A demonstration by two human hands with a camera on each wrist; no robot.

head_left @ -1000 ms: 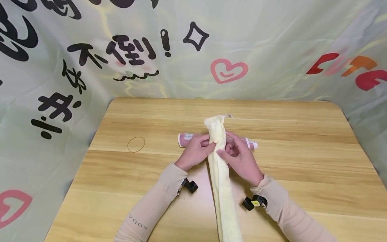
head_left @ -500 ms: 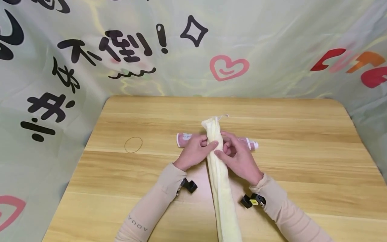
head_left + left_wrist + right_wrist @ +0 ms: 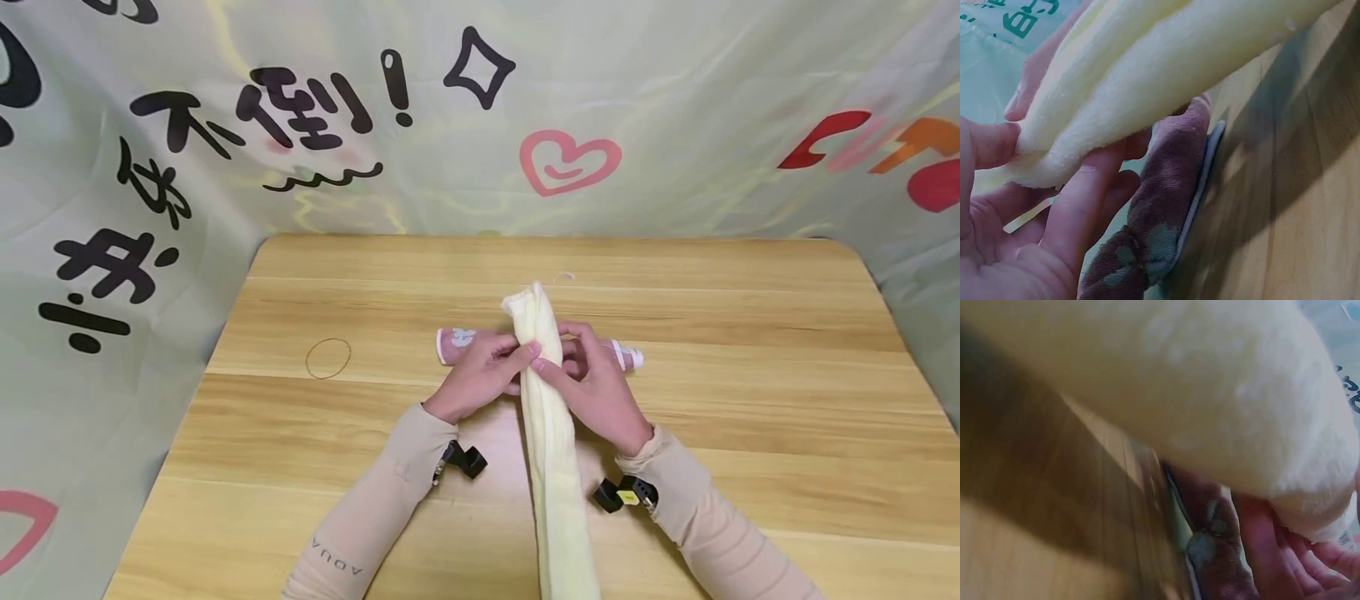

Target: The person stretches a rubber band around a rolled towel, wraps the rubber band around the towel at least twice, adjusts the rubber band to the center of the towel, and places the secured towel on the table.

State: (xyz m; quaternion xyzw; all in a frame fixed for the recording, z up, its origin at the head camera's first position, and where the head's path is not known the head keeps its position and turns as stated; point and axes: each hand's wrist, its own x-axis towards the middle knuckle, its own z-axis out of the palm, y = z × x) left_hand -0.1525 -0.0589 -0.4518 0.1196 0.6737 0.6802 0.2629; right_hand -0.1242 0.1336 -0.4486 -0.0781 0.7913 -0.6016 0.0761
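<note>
A pale yellow towel [image 3: 551,467], folded lengthwise into a long strip, runs from the front of the table up between both hands. My left hand [image 3: 480,371] pinches it near its far end, thumb on top and fingers beneath, as the left wrist view also shows. From the other side my right hand [image 3: 600,392] grips the same part, its thumb close to the left thumb. Behind the hands lies a rolled purple towel [image 3: 453,343] with white edges and pale blue patches; its middle is hidden. In the left wrist view a thin band seems to circle the roll [image 3: 1166,181].
A thin rubber band [image 3: 328,358] lies in a loop on the left of the wooden table [image 3: 750,375]. A small white tag [image 3: 566,276] shows beyond the yellow towel's far end. Printed cloth walls [image 3: 675,125] stand behind and beside the table.
Both hands have shifted slightly on the yellow towel, and the thumbs are now nearer each other. The strip's far end looks narrower and more folded. The purple roll stays put.
</note>
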